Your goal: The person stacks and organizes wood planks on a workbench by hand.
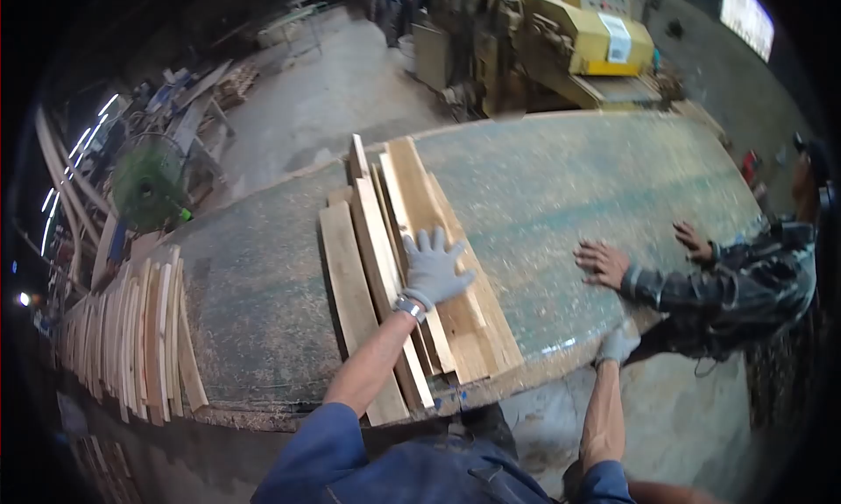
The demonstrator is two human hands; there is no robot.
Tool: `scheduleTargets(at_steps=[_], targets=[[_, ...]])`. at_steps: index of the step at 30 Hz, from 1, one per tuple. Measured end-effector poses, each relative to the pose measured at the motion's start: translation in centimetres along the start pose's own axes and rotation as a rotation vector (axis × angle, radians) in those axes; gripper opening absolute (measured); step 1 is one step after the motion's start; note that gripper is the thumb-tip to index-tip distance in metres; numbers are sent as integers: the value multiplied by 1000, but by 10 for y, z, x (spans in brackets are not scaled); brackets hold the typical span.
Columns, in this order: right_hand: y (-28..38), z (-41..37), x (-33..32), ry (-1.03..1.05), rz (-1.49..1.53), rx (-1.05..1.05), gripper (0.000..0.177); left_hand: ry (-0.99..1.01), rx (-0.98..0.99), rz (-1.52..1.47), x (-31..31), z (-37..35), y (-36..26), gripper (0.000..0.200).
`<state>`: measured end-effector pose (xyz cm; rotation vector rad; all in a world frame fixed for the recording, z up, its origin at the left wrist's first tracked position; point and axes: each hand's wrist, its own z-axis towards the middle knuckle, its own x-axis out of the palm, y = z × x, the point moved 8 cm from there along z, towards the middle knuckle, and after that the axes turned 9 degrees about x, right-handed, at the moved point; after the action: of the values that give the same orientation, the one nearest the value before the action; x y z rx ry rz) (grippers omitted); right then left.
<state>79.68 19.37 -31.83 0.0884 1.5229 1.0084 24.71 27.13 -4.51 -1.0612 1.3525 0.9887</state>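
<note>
My left hand (435, 269), in a grey glove with a watch at the wrist, lies with spread fingers on a wide wooden board (420, 193). That board is part of a loose group of boards lying lengthwise across the table. Narrower planks, among them a flat brown one (355, 303) and a pale one on edge (383, 259), lie left of the hand. My right hand (618, 343), also gloved, is closed over the near edge of the worktable (543, 189); its fingertips are hidden.
A co-worker's bare hand (603, 263) and other hand (692, 241) are over the table's right side. A row of upright-edged slats (144, 338) fills its left end. Sawdust covers the top. Beyond stand a yellow machine (604, 40) and a green fan (147, 184).
</note>
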Motion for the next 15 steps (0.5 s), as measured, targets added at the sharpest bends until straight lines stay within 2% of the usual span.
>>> scheduleTargets(at_steps=[2,5,12,15], targets=[[18,-12,-31,-38,214,175,70,-6,17,-30,0,-1,-1,73],[37,-30,-57,-35,354,329,80,-1,11,-56,1,-1,0,73],[53,-36,-70,-1,385,405,65,-15,-7,-98,1,-3,2,73],[41,-31,-63,-29,375,411,62,-24,6,-84,0,-3,-1,72]])
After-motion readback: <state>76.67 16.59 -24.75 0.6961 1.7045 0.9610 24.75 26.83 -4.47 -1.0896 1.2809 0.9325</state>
